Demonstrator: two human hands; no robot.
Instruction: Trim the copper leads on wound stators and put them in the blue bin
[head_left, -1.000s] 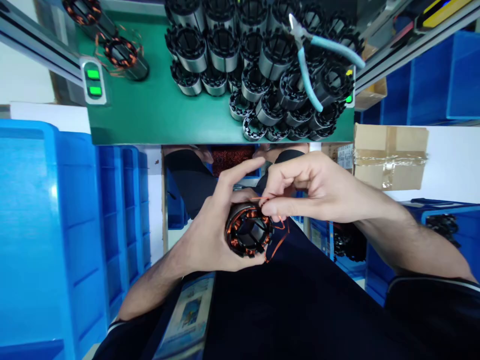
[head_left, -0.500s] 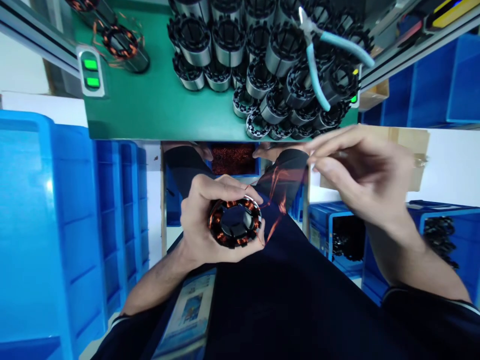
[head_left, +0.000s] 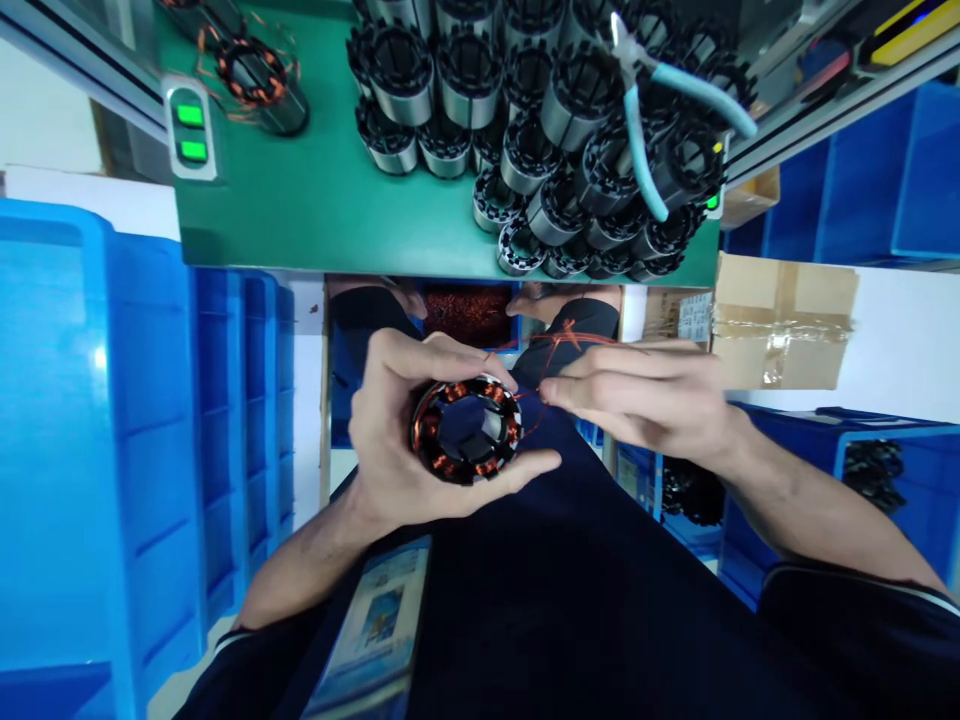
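Note:
My left hand (head_left: 401, 430) is wrapped round a motor stator (head_left: 429, 462), its ring of copper windings facing up toward me. Loose copper wires (head_left: 568, 338) trail from the stator's right side. Fingertips of my right hand (head_left: 637, 395) pinch these wires just right of the stator, with some of the strands passing over the fingers. On the green bench, several bare stators (head_left: 469, 90) stand in rows and stacks, and a pair of cutters with light blue handles (head_left: 641, 130) lies on top of them. A wound stator (head_left: 262, 85) sits at the bench's left.
Blue bins (head_left: 142, 450) line the left side. To the right are a cardboard box (head_left: 784, 320) and blue bins holding black parts (head_left: 690, 490). Beneath the bench, between my feet, a bin contains copper wire scraps (head_left: 466, 315). The green bench (head_left: 322, 225) has its front edge beyond my hands.
My right hand has come left and down, close to the stator, and now pinches the wires near it. My left thumb or finger below the stator has stretched outward; the stator stays held.

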